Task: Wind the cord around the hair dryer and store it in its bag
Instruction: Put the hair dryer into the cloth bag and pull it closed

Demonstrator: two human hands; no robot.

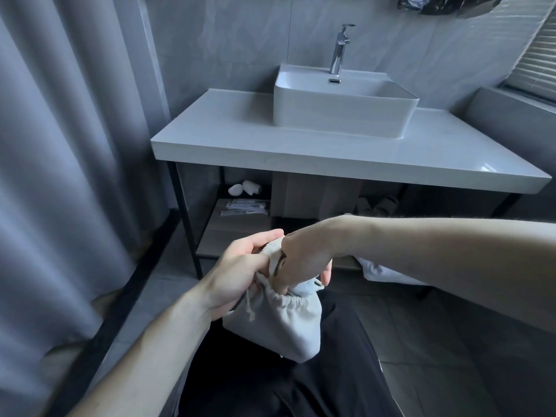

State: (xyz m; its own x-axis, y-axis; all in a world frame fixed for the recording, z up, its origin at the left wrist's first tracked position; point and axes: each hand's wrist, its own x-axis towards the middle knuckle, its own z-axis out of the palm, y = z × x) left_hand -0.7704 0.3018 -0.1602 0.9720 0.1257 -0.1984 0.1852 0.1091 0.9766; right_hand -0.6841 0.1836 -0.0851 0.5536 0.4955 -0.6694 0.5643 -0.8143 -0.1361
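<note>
A pale grey drawstring bag (279,323) hangs in front of me, above my dark trousers. My left hand (240,275) grips the bag's gathered rim on its left side, near the dangling drawstring (249,305). My right hand (304,257) reaches down into the bag's mouth, its fingers curled inside the opening. A small bluish-grey part of the hair dryer (307,288) shows at the mouth under my right hand; the rest of the dryer and its cord are hidden inside the bag.
A white vanity counter (346,152) with a rectangular basin (340,106) and a chrome tap (340,49) stands ahead. The shelf below (237,227) holds rolled towels and sachets. A grey curtain (60,145) hangs at the left. A white cloth (382,272) lies on the floor at the right.
</note>
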